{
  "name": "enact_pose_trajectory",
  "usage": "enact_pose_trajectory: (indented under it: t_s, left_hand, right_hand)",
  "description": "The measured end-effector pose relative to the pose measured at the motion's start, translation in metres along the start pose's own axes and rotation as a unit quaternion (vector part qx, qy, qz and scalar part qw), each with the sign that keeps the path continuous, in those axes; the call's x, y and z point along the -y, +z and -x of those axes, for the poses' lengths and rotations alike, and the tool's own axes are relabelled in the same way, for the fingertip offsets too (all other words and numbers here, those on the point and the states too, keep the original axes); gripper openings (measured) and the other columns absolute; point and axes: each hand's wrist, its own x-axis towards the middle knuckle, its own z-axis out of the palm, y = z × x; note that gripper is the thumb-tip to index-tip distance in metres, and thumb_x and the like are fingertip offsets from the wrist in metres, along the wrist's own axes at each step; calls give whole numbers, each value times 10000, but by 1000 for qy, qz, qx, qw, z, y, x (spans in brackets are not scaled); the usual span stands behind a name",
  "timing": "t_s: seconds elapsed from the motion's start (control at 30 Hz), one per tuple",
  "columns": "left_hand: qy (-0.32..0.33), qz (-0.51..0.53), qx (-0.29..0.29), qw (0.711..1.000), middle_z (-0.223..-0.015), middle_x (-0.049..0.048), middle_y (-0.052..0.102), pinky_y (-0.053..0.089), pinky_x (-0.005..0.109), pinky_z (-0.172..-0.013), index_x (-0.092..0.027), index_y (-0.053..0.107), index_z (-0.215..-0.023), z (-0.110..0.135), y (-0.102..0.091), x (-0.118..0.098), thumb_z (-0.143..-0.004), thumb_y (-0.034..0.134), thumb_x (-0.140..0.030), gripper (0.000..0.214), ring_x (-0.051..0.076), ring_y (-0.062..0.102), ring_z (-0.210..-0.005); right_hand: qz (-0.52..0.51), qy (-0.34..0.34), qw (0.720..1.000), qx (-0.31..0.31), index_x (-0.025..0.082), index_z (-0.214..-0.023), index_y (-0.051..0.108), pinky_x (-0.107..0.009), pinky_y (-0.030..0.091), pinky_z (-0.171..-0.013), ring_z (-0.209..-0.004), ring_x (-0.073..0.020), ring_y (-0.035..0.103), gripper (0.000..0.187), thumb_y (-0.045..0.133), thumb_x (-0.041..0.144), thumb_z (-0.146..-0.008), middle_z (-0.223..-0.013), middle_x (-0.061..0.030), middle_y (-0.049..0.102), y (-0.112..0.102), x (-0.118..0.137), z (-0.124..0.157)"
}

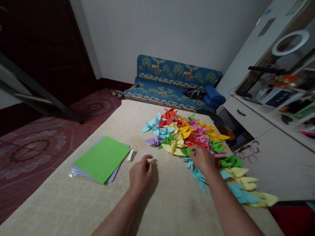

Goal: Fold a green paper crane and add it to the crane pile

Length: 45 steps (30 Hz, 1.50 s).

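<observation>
Many folded paper cranes (173,147) in red, yellow, orange, pink, green, purple and light blue lie crowded on the table's right half. Over their near side, my right hand (203,159) reaches in, its thumb and fingers closed at a green paper crane (186,151); the fingertips partly hide the contact. My left hand (140,173) rests on the bare tabletop, fingers loosely curled, a gap between thumb and forefinger, nothing visible in it. To its left lies a stack of paper sheets, a green sheet (103,159) on top of purple ones in a clear plastic sleeve (78,173).
A small white strip (130,155) lies beside the stack on the pale tabletop (73,203). Beyond the table stands a blue patterned sofa (167,82). At right are a white cabinet (265,157) and cluttered shelves; a metal ladder leg (56,108) stands at left.
</observation>
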Motion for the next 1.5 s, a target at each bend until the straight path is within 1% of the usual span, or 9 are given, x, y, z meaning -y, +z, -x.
enact_pose_trajectory:
  t_s: [0.17, 0.27, 0.43, 0.6, 0.77, 0.93, 1.13, 1.33, 1.5]
  left_hand:
    - [-2, -5, 2, 1000, -668, -9, 679, 258, 249, -542, -251, 631, -1081, 1, 1, -2, -902, 477, -344, 254, 166, 608, -626]
    - [-3, -2, 1, 1000, -670, -10, 683, 250, 250, -542, -254, 634, -1075, 1, 2, -2, -905, 475, -348, 251, 167, 608, -624]
    - [-2, 15, 0, 1000, -671, -8, 686, 247, 253, -540, -250, 635, -1068, 0, 3, 0, -915, 457, -355, 257, 168, 610, -613]
    - [-17, 21, 7, 1000, -668, 2, 695, 247, 258, -544, -248, 649, -1040, 0, 0, -5, -914, 460, -353, 251, 177, 620, -627]
    - [-33, 21, 21, 999, -684, 5, 712, 258, 261, -552, -244, 651, -1046, -1, -4, -10, -906, 475, -310, 234, 181, 639, -647]
    - [-26, 18, 24, 999, -687, 3, 716, 273, 258, -559, -251, 646, -1048, -2, -3, -7, -912, 471, -316, 230, 183, 648, -656]
    - [-24, 21, 26, 999, -686, 2, 714, 277, 256, -556, -267, 645, -1058, -1, -1, -4, -913, 467, -347, 243, 185, 649, -659]
    - [-28, 8, 26, 999, -652, 7, 692, 273, 258, -549, -261, 653, -1046, 0, -2, -6, -907, 467, -363, 253, 186, 628, -634]
    - [-27, 6, 26, 999, -654, 9, 693, 277, 261, -559, -259, 656, -1047, -2, 0, -4, -904, 467, -359, 256, 185, 632, -641]
  right_hand:
    - [6, -78, 996, -32, 236, -869, 714, -271, 412, -618, -768, -198, 640, 137, 685, 273, -741, -882, -41, 704, -29, 29, -22]
    - [-80, -118, 990, -24, 215, -857, 715, -262, 427, -649, -727, -169, 626, 111, 623, 221, -795, -858, -27, 696, -33, 63, -47]
    - [-117, -185, 975, 20, 204, -851, 715, -241, 434, -707, -805, -155, 626, 127, 601, 158, -818, -907, -20, 699, -8, 125, -90]
    - [-81, -188, 978, 40, 198, -1000, 695, -338, 404, -856, -1016, -242, 564, 208, 656, 270, -809, -1051, -91, 656, 24, 173, -114]
    - [-46, -166, 983, 60, 147, -975, 707, -444, 344, -928, -1086, -316, 500, 282, 699, 331, -761, -1074, -163, 628, 53, 201, -127]
    - [-68, -159, 984, 43, 172, -821, 745, -366, 374, -854, -993, -256, 561, 181, 567, 143, -808, -935, -121, 664, 65, 211, -132]
    - [-145, -134, 979, -42, 212, -905, 741, -245, 424, -705, -803, -162, 612, 226, 527, 226, -835, -929, -36, 696, 38, 178, -164]
    - [-143, -33, 977, -156, 72, -999, 711, -269, 438, -726, -805, -194, 636, 308, 467, 179, -845, -924, -127, 722, 0, 74, -214]
    - [-105, 33, 982, -153, 62, -916, 756, -291, 415, -686, -742, -205, 641, 283, 523, 122, -767, -860, -155, 737, 5, -5, -225]
